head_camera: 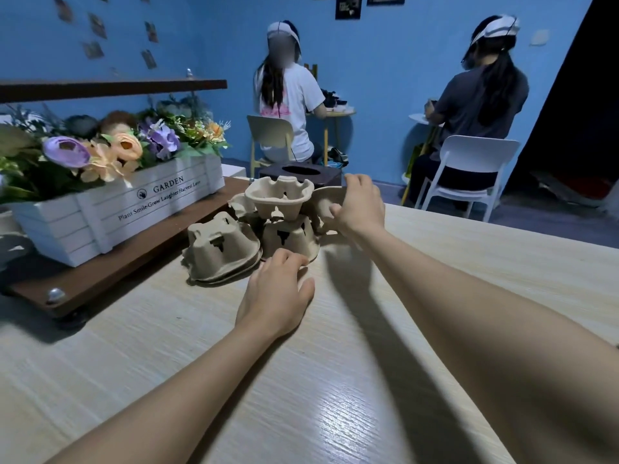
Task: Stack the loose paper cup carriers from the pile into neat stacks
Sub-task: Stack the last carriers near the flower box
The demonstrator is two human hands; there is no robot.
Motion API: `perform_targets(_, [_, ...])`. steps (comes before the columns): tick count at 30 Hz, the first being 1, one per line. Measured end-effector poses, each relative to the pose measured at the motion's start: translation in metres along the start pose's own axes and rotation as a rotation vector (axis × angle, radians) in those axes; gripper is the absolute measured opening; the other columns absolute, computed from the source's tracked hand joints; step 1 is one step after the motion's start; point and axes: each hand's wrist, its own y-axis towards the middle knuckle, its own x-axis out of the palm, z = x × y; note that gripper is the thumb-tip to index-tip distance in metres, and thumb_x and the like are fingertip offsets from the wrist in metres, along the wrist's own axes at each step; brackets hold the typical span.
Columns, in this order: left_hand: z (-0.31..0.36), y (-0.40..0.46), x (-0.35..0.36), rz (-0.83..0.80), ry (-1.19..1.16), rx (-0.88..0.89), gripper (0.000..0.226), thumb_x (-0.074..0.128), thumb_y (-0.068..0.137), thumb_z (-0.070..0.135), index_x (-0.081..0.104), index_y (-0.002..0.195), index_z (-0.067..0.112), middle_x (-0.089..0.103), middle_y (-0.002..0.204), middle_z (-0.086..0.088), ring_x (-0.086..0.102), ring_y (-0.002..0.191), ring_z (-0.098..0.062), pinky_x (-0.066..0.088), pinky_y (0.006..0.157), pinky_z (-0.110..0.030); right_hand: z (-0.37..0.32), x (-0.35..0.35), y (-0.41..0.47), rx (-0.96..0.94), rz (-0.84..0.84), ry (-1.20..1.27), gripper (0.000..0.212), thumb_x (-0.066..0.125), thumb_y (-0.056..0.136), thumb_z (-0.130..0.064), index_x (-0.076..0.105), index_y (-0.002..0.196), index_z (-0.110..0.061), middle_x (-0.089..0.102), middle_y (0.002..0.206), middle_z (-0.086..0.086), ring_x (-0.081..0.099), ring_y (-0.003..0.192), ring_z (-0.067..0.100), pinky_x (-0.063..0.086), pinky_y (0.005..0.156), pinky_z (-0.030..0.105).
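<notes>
Several brown pulp cup carriers lie in a pile on the light wooden table (335, 380). An upside-down stack (221, 251) stands at the pile's left. Beside it sits another upside-down carrier (288, 237), and an upright carrier (279, 195) rests on top of that. My left hand (276, 296) lies on the table just in front of the middle carrier, its curled fingers touching that carrier's lower rim. My right hand (360, 204) grips a tilted carrier (323, 204) at the pile's right side, partly hiding it.
A white "GARDEN" planter box (117, 212) of artificial flowers stands on a dark wooden shelf board (100, 276) left of the pile. A dark tissue box (301, 174) sits behind the carriers. Two seated people on white chairs face away in the background.
</notes>
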Motion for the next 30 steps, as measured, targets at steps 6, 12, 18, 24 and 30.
perform_targets(6, [-0.001, 0.001, 0.0, 0.005, 0.016, 0.005, 0.036, 0.045, 0.093, 0.034, 0.051, 0.126, 0.022, 0.045, 0.126, 0.004, 0.046, 0.115, -0.016, 0.034, 0.098, -0.032, 0.006, 0.002, -0.003, 0.013, 0.055, -0.068, 0.025, 0.05, 0.092, -0.013, 0.062, 0.114, -0.01, 0.056, 0.119, 0.015, 0.042, 0.114, 0.034, 0.035, 0.092, 0.034])
perform_targets(12, [-0.001, 0.0, 0.0, 0.005, 0.02, -0.002, 0.036, 0.045, 0.092, 0.034, 0.051, 0.126, 0.021, 0.046, 0.127, 0.003, 0.046, 0.116, -0.017, 0.034, 0.098, -0.033, 0.017, -0.01, -0.027, 0.066, 0.013, 0.078, 0.029, 0.051, 0.08, 0.002, 0.072, 0.093, -0.014, 0.067, 0.096, 0.013, 0.051, 0.105, 0.034, 0.045, 0.078, 0.034])
perform_targets(18, [0.0, 0.001, 0.0, -0.002, 0.035, 0.004, 0.035, 0.046, 0.093, 0.033, 0.053, 0.124, 0.02, 0.046, 0.128, 0.001, 0.047, 0.116, -0.019, 0.036, 0.098, -0.034, 0.016, -0.029, -0.062, 0.067, -0.017, 0.146, 0.027, 0.053, 0.077, 0.005, 0.072, 0.092, -0.009, 0.067, 0.095, 0.014, 0.058, 0.098, 0.033, 0.052, 0.075, 0.036])
perform_targets(24, [0.006, -0.004, -0.011, 0.17, -0.263, -0.032, 0.02, 0.054, 0.089, 0.018, 0.063, 0.107, 0.015, 0.056, 0.109, -0.003, 0.055, 0.098, -0.017, 0.043, 0.083, -0.029, 0.011, -0.061, -0.101, 0.006, -0.038, 0.149, 0.026, 0.057, 0.075, 0.003, 0.072, 0.093, -0.008, 0.069, 0.099, 0.013, 0.06, 0.093, 0.028, 0.041, 0.07, 0.025])
perform_targets(30, [0.049, -0.005, -0.06, 0.09, -0.693, -0.299, 0.033, 0.042, 0.099, 0.032, 0.064, 0.097, 0.009, 0.064, 0.092, -0.008, 0.057, 0.086, -0.023, 0.041, 0.073, -0.032, 0.001, -0.108, -0.139, -0.077, -0.074, 0.211, 0.022, 0.063, 0.074, 0.002, 0.071, 0.093, -0.006, 0.063, 0.096, 0.012, 0.047, 0.08, 0.018, 0.033, 0.057, 0.015])
